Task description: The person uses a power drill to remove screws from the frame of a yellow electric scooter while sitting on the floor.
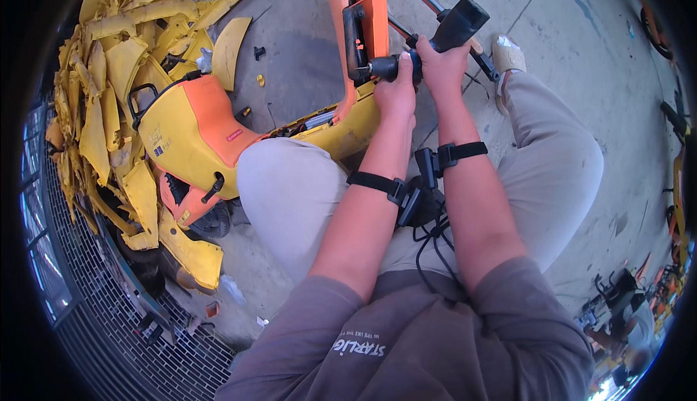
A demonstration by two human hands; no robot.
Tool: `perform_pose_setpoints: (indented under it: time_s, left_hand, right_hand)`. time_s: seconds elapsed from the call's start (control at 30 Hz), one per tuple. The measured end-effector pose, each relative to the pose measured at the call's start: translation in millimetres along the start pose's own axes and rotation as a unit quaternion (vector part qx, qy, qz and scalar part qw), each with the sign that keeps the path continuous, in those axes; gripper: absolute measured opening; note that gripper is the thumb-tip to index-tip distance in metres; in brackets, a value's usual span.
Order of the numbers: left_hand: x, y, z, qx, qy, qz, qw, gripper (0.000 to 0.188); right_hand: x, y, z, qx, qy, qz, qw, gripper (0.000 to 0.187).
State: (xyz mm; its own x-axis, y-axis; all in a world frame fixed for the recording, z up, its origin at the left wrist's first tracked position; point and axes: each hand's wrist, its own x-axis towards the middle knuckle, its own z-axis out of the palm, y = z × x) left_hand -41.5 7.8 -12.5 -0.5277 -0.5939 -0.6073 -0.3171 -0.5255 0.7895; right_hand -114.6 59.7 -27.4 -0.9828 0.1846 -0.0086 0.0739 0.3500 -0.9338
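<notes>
Head view: both bare hands are wrapped around a black pistol-shaped power driver [456, 27], its nose pointing left at a tall orange plastic panel [375, 19] with a black inset piece [353, 30]. The left hand [396, 97] has its grip closed near the nose; the right hand [443, 70] is curled firmly about the body and handle. Whether the tip is seated in a fastener is too small to tell.

The panel rises from a yellow-and-orange vehicle body [170, 125] resting on the floor beyond and left of the seated person's left knee [290, 172]. The step in hand looks like working a fastener at the panel's edge; the next move seems to call for a steady, straight push along the driver's axis, with the left hand bracing the nose so that the tip does not slip.

Underneath is grey, scuffed concrete floor [555, 59], crossed by thin joint lines. A heap of broken yellow plastic panels [123, 74] fills the upper left, beside a dark metal grating [181, 343] along the lower left. Jumbled vehicle parts [621, 292] lie at the right rim, small and bent by the lens.
</notes>
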Motion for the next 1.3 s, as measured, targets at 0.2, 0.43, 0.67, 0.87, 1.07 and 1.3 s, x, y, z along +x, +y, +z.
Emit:
perform_pose_setpoints:
  time_s: [0.2, 0.43, 0.67, 0.87, 1.07, 1.3]
  left_hand:
    - [3.4, 0.1, -3.5, -0.039, -0.011, 0.014, 0.999, 0.056]
    - [2.1, 4.0, -1.1, -0.045, -0.031, -0.001, 0.998, 0.056]
    - [0.0, -0.2, -7.6, -0.042, -0.017, -0.043, 0.998, 0.055]
    - [1.9, 0.5, -6.6, -0.054, -0.040, -0.016, 0.998, 0.053]
    - [5.5, -1.7, -7.2, -0.042, -0.038, -0.012, 0.998, 0.056]
    - [0.1, 1.3, -0.6, -0.034, -0.040, -0.026, 0.998, 0.056]
  right_hand:
    - [-4.8, -14.0, 0.8, -0.011, 0.013, -0.015, 1.000, 0.069]
    - [-2.0, -20.5, -3.9, -0.005, 0.009, -0.026, 1.000, 0.069]
    - [-10.4, -21.9, -3.5, -0.011, -0.005, -0.032, 0.999, 0.065]
    - [-7.2, -20.1, -3.0, -0.039, 0.022, -0.029, 0.999, 0.068]
    - [-6.6, -27.8, -5.7, -0.011, 0.007, -0.025, 1.000, 0.068]
    - [-4.0, -13.2, -7.0, -0.019, 0.017, -0.025, 0.999, 0.068]
